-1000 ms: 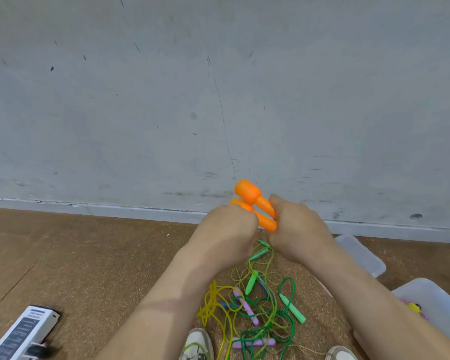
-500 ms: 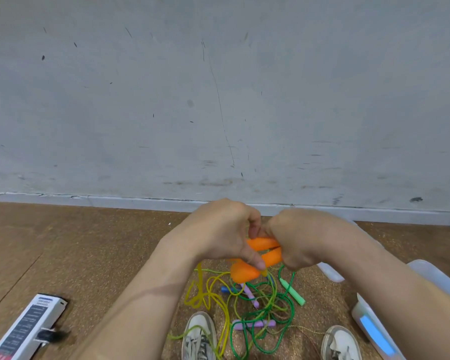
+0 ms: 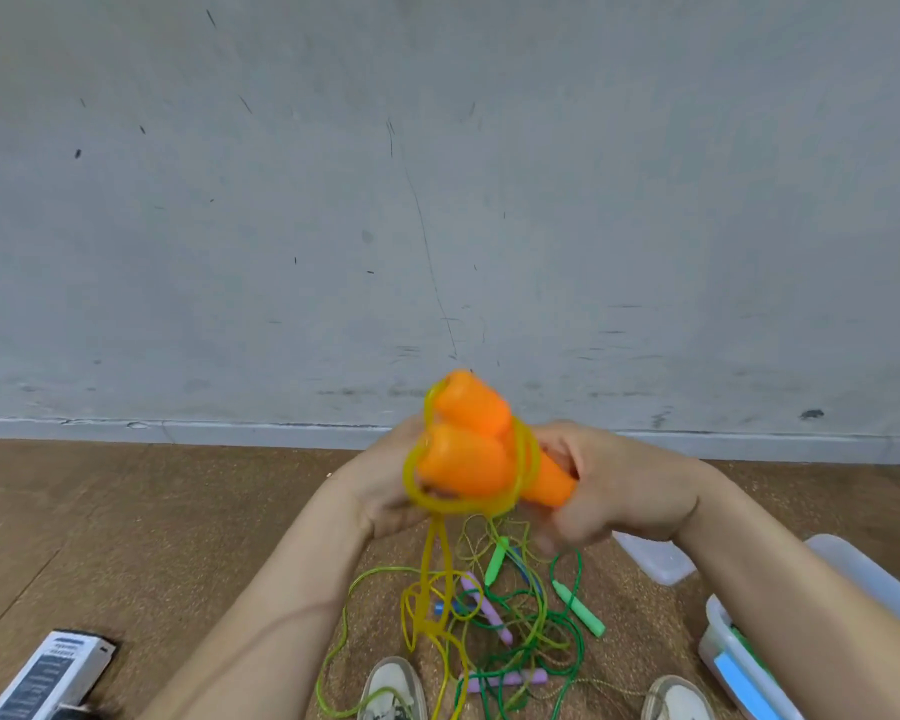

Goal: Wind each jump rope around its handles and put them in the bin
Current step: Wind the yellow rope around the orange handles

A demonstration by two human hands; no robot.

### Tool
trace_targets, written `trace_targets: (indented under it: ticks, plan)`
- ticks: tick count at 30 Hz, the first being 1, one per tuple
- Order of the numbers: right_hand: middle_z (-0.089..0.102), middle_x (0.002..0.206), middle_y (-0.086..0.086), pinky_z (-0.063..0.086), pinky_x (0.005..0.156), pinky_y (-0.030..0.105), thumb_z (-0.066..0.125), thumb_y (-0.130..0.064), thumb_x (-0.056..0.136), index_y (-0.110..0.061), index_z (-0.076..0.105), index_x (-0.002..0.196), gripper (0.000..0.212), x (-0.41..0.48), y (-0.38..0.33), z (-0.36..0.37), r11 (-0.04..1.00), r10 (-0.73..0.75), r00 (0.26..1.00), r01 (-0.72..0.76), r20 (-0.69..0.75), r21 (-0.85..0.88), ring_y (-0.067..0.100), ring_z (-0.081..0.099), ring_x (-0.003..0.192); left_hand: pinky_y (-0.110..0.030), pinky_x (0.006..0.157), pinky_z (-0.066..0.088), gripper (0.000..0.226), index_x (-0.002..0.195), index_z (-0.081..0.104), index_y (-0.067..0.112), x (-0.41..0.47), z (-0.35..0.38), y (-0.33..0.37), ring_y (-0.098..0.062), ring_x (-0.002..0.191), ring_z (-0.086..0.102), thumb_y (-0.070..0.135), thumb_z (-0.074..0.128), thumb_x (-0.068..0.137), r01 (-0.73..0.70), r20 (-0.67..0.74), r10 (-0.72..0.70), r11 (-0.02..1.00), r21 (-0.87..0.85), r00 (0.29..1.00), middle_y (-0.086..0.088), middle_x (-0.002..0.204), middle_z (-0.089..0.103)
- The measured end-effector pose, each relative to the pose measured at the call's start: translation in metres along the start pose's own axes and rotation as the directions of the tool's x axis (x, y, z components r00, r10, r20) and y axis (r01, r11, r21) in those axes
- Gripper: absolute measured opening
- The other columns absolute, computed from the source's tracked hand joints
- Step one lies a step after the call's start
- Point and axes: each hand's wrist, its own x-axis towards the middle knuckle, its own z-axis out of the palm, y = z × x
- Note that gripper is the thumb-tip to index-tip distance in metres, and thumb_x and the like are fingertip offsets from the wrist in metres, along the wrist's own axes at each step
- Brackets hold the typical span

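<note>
Two orange handles (image 3: 466, 444) of a jump rope are held side by side in front of me, pointing up and left. Its yellow cord (image 3: 427, 558) loops a few times round them and hangs down to the floor. My right hand (image 3: 614, 485) grips the handles' lower ends. My left hand (image 3: 385, 480) sits behind the thick ends and holds a loop of the cord. A tangle of green, purple and blue jump ropes (image 3: 510, 621) lies on the floor between my shoes. The clear plastic bin (image 3: 718, 646) stands at the lower right.
A clear lid (image 3: 650, 558) lies on the cork floor under my right forearm. A white box (image 3: 48, 678) sits at the lower left. My two shoes (image 3: 393, 688) are at the bottom edge. A grey wall rises right behind the floor.
The orange handles have swung from low and level up to a raised, tilted pose. More yellow cord is now wound round them. Both hands rose with them.
</note>
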Motion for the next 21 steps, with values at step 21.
trace_targets:
  ticks: [21]
  plan:
    - [0.054, 0.087, 0.006, 0.038, 0.066, 0.033, 0.056, -0.017, 0.079, -0.019, 0.041, 0.093, 0.021, 0.031, 0.028, -0.014, 0.527, -0.036, 0.569, -0.688, -0.822, -0.499, 0.034, 0.056, 0.086, -0.036, 0.058, 0.038, 0.004, 0.087, 0.061, 0.016, -0.012, 0.029, 0.007, -0.032, 0.078, 0.06, 0.017, 0.057, 0.087, -0.006, 0.127, 0.503, -0.236, 0.972, 0.855, -0.006, 0.082, 0.061]
